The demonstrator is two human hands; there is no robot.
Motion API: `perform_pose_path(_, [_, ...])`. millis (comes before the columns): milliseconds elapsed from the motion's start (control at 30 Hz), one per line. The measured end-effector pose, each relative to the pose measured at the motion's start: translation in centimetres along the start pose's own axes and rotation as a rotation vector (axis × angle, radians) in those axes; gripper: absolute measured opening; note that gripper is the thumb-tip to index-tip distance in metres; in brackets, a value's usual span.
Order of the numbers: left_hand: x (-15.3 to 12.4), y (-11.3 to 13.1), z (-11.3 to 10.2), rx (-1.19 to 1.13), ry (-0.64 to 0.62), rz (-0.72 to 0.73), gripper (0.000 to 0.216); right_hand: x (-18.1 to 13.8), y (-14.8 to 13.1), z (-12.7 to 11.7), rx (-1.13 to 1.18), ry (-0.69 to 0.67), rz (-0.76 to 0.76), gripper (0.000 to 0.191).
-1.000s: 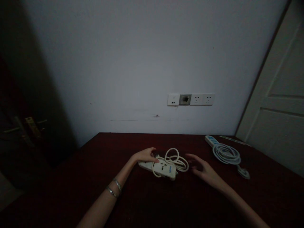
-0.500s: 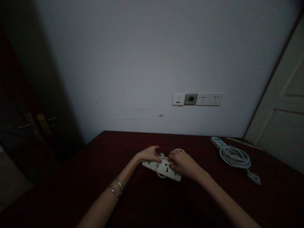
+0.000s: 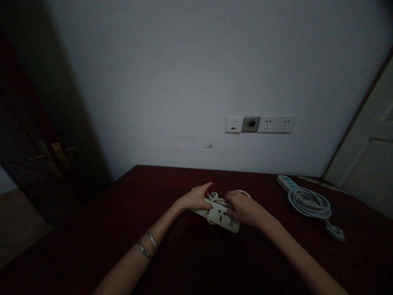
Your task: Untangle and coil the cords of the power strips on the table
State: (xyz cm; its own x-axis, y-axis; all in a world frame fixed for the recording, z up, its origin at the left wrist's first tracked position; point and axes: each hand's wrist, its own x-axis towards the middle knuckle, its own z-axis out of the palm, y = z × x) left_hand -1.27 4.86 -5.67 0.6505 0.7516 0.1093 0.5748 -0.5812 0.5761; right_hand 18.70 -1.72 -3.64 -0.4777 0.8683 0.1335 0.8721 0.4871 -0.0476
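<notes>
A single head-worn camera looks forward and slightly down across a dark red table point(image 3: 92, 246) toward a pale wall point(image 3: 184, 73) close behind it. Both forearms run up from the bottom edge, the left hand point(image 3: 196, 198) and right hand point(image 3: 244, 209) at mid-frame, at arm's reach. A door point(image 3: 46, 155) edges the left, another door point(image 3: 368, 164) the right.

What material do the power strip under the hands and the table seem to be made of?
The power strip looks like moulded plastic, cream-white and smooth, with dark socket holes. Its cord seems rubbery plastic, since it bends in loops. The table appears to be dark red wood or veneer with a dull sheen; the dim light leaves this open.
</notes>
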Motion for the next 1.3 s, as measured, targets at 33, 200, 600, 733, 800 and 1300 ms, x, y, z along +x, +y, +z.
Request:
perform_pose_path(33, [0.0, 0.1, 0.0, 0.004, -0.003, 0.002, 0.090, 0.0, 0.0, 0.1, -0.019, 0.000, 0.012, 0.016])
perform_pose_path(200, [-0.1, 0.4, -0.1, 0.017, -0.019, 0.010, 0.089, -0.2, 0.0, 0.0, -0.102, -0.005, 0.010, 0.019])
perform_pose_path(600, [-0.2, 0.2, 0.3, 0.048, -0.018, 0.018, 0.093, 0.0, 0.4, 0.2, -0.070, -0.091, 0.015, 0.020])
perform_pose_path(733, [-0.3, -0.1, 0.1, 0.061, -0.068, 0.000, 0.094, -0.1, 0.1, 0.0, -0.118, -0.063, -0.004, 0.021])
perform_pose_path(800, [-0.4, -0.1, 0.0, 0.084, -0.094, -0.019, 0.098, -0.1, -0.2, -0.1, -0.161, -0.061, 0.003, 0.021])
perform_pose_path(1300, [0.2, 0.1, 2.0, 0.398, 0.023, -0.096, 0.061, 0.1, 0.8, 0.4, -0.057, -0.034, 0.102, 0.023])
